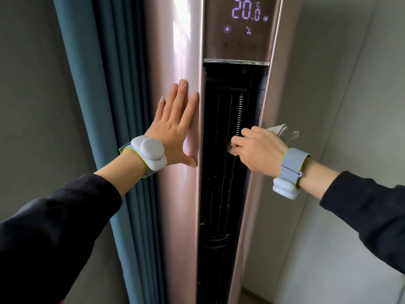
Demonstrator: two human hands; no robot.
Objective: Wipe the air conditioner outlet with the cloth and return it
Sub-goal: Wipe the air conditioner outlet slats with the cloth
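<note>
A tall pink floor-standing air conditioner (pixel 175 194) fills the middle of the view. Its outlet (pixel 221 172) is a long dark vertical slot with ribbed rollers inside. My right hand (pixel 258 148) is shut on a white cloth (pixel 282 132) and presses it into the outlet at about mid height; part of the cloth sticks out behind the hand. My left hand (pixel 175 128) lies flat with fingers spread on the pink casing just left of the outlet. Both wrists wear grey bands.
A lit display (pixel 245 14) above the outlet reads 20.0. A blue-green curtain (pixel 105 106) hangs close on the left of the unit. Grey walls (pixel 339 84) stand on both sides, with the right wall corner near my right arm.
</note>
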